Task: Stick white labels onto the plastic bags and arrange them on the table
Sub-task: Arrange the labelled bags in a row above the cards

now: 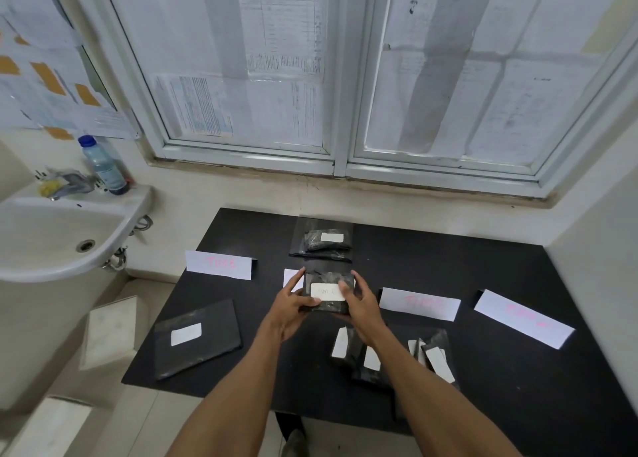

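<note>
- The left hand (293,303) and the right hand (360,306) hold one small black plastic bag (328,279) between them, raised over the middle of the black bench (483,387).
- Left grip: grasping the bag's left edge, with the thumb on the front near the lower corner and the index finger straight up along the side.
- Right grip: grasping the bag's right edge, with the thumb lying on the right end of the white label (324,291) and the other fingers hidden behind the bag.
- The label lies level across the front of the bag; its faint writing is too blurred to read.
- Beyond the hands, a far bag (322,246) with its own white label lies flat near the bench's back edge.
- At the front left, a large flat bag (207,346) lies tilted, with a blank white label near its middle.
- Beside the right forearm lies a near pile of bags (355,353) with white labels; just to its right is a second pile (436,341), its bags overlapping.
- Four white paper cards with pink writing stand across the bench: left card (218,264), middle card (290,277) partly hidden by the left hand, right card (419,303) and far-right card (523,318).
- A white sink (51,266) is fixed to the wall left of the bench, with a blue-capped bottle (103,166) on its rim.
- Above the bench, a window (340,166) is covered with printed sheets.
</note>
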Motion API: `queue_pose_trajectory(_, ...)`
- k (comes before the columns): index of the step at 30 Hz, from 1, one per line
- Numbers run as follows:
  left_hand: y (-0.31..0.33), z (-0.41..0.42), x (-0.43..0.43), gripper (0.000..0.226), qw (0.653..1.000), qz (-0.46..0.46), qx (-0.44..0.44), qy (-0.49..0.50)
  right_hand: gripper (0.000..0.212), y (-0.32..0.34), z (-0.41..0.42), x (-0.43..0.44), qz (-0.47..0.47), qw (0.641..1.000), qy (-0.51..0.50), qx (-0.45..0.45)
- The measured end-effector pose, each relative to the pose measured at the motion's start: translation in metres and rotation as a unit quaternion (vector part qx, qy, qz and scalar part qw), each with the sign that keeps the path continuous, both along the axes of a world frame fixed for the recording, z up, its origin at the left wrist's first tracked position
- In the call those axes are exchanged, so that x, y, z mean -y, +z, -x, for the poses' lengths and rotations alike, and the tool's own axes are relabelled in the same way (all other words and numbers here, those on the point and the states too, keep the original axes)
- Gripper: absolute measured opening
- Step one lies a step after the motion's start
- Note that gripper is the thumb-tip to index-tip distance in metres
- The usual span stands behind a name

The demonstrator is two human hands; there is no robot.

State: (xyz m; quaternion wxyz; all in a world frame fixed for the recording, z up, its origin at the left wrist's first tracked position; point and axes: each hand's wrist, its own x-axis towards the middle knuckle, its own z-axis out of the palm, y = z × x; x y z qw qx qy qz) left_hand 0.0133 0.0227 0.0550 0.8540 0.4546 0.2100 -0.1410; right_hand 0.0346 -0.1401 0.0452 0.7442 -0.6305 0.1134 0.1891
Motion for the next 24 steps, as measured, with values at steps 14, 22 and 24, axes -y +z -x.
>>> queue_pose_trajectory(14, -0.008, 0.001, -0.016, 0.046, 0.996, -0.074, -0.005, 0.045, 0.033, 0.004, -0.001, -0.008, -0.005, 0.997, 0.078, 0.021)
queue_pose_trajectory(22, -0.010, 0.008, -0.029, 0.033, 0.992, -0.128, -0.014, -0.001, 0.035, 0.002, -0.006, -0.023, -0.032, 0.996, 0.056, -0.066)
queue_pose_trajectory(24, -0.014, 0.010, -0.033, 0.028, 0.989, -0.147, -0.020, 0.010, 0.033, -0.001, -0.006, -0.027, -0.034, 0.995, 0.059, -0.075)
